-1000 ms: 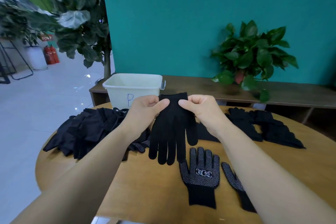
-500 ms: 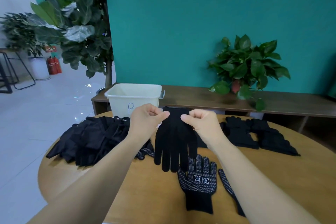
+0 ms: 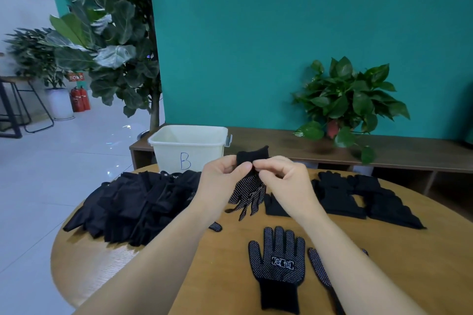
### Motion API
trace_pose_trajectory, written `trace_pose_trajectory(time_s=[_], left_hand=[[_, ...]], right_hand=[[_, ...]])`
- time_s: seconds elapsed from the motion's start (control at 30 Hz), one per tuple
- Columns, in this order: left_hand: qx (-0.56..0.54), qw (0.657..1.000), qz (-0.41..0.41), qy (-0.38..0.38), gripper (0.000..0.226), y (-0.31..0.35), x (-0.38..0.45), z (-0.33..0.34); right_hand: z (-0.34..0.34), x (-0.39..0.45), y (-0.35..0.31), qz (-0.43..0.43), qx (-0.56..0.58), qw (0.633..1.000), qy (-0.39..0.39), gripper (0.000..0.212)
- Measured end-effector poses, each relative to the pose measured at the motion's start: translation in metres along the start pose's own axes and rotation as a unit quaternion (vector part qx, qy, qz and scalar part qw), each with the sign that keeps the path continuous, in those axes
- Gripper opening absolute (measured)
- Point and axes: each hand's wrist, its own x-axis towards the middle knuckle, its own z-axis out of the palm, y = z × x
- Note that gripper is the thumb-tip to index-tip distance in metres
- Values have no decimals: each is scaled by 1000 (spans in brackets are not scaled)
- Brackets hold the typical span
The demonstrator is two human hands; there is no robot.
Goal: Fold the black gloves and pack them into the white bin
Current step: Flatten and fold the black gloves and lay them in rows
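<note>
My left hand and my right hand pinch the cuff end of a black dotted glove between them, above the round wooden table. Its dotted palm faces me and its fingers hang down, bunched together. Another dotted glove lies flat on the table near me, with a third partly under my right forearm. A heap of black gloves lies at the left. The white bin marked "B" stands behind the table's far edge.
More black gloves lie in a row at the table's right. A low wooden bench runs along the teal wall with a potted plant on it. A tall leafy plant stands at the left, with tiled floor beyond.
My hands have come closer together on the cuff. The held glove has turned so its dotted side shows, and its fingers have bunched up. The view has tilted up slightly.
</note>
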Motion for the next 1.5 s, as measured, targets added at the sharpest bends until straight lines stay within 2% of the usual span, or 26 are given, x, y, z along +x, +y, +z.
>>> trace_pose_trajectory(time_s=[0.07, 0.1, 0.17, 0.23, 0.3, 0.4, 0.53, 0.63, 0.83, 1.1, 1.3, 1.5], left_hand=[[-45, 998, -37, -8, 22, 0, 2, -1], [-74, 995, -58, -20, 23, 1, 2, 0], [-119, 986, -98, -58, 27, 2, 0, 0], [-109, 984, -115, -82, 25, 1, -4, 2], [-51, 991, -103, -67, 17, -3, -7, 1], [46, 995, -88, -26, 7, -8, -11, 1], [86, 992, -87, -22, 7, -12, -16, 4], [98, 991, -86, -34, 7, -13, -17, 5], [98, 990, -90, -48, 17, -19, -3, 11], [87, 988, -110, -57, 5, -49, 49, 25], [91, 989, -93, -68, 11, -58, 98, 41], [104, 985, -107, -83, 10, -85, 106, 45]], right_hand=[[-11, 1, 4, 30, -8, 998, 61, 20], [-17, 2, 6, 56, -7, 996, 65, 21], [-27, 0, 7, 128, 63, 990, -6, 31], [-32, -6, 9, 169, 145, 972, -82, 21], [-36, -13, 12, 161, 126, 975, -84, 14], [-41, -21, 15, 159, 104, 980, -56, 20], [-44, -30, 14, 170, 115, 978, -37, 18], [-47, -34, 13, 173, 113, 978, -36, 14], [-53, -27, 24, 182, 100, 978, -29, 26], [-55, 17, 73, 184, 62, 981, -16, 28], [-61, 57, 103, 181, 57, 982, 17, 20], [-61, 52, 136, 200, 15, 980, 13, 26]])
